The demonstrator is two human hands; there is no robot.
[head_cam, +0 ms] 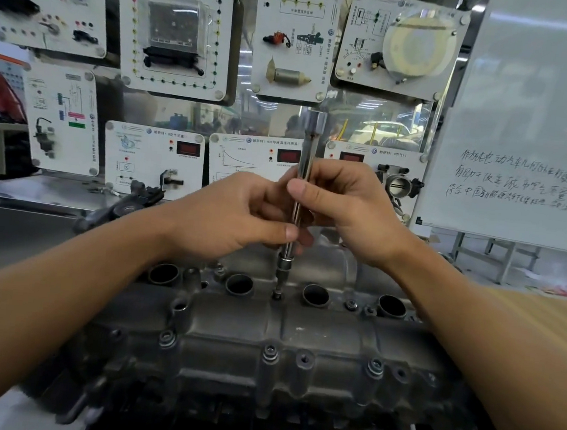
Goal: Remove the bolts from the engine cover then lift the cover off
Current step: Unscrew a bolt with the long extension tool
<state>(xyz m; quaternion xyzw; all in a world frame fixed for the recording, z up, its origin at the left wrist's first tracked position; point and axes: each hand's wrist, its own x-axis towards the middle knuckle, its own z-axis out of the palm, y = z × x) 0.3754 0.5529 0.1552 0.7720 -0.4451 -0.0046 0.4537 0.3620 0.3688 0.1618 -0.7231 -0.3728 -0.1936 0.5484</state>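
Single view, head-worn, wide-angle. Faces forward and slightly down. The engine cover [282, 324] fills the lower centre, very close. Forearms enter from both lower corners. The left hand [230, 217] and right hand [348, 206] meet at frame centre on the socket extension [305, 162]. Training panels [175, 30] span the upper frame, farther back. A whiteboard [522, 133] stands at right. Lines bow toward the edges.

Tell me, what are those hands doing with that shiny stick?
A person is working on bolts. The left hand and right hand pinch a long shiny metal socket driver, upright, its tip on a small bolt between the round holes of the grey metal engine cover. Three near-edge bolts sit in place, so the cover is still on.
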